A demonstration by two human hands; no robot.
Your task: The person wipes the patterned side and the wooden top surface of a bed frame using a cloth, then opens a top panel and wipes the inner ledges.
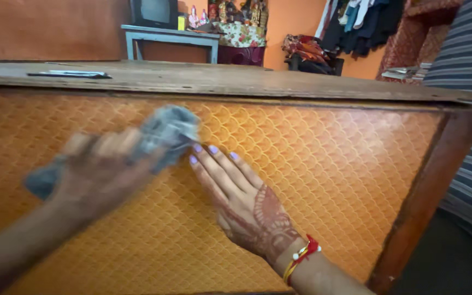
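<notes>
— Which way does the cloth (162, 136) run?

— Its long axis slants from low on the near side of the orange scale-patterned panel (323, 164) up toward the panel's wooden top edge (219, 82). One end bunches above the knuckles; a smaller tail sticks out below the wrist.

— How does it look?

— Grey-blue, crumpled, soft. It is blurred, so no weave or print can be made out.

— And the hands?

— The left hand (96, 169) is closed around the cloth, back of the hand up, pressed to the panel, forearm coming in from the panel's lower corner. The right hand (241, 202) lies flat and open on the panel, holding nothing, fingers straight and together, tips just beside the cloth. It shows henna patterns, lilac nails and a red and yellow bracelet (300, 257).
</notes>
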